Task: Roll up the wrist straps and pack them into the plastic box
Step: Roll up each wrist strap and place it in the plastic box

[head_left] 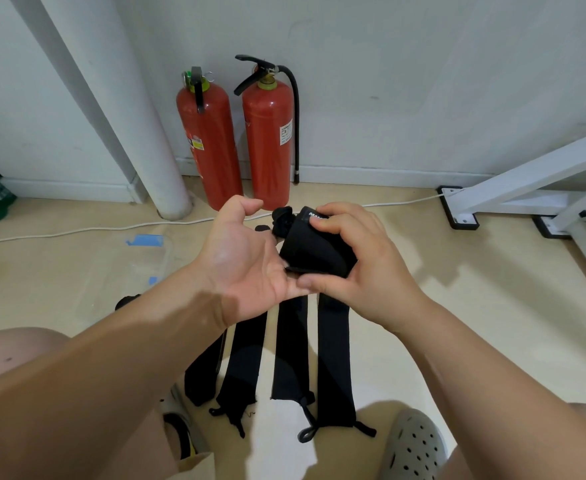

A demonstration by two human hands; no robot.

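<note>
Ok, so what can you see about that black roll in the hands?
The roll is a black fabric strap wound into a fat cylinder, held tilted above the floor. White letters show near its top, partly hidden by a finger. A bunched black bit sticks out at its upper left. A loose edge lies along the bottom. The right hand grips it with curled fingers and thumb; the left hand, palm up, touches its lower edge.

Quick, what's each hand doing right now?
Left hand: open, palm up, fingers under the rolled wrist strap.
Right hand: holding the rolled wrist strap.
</note>
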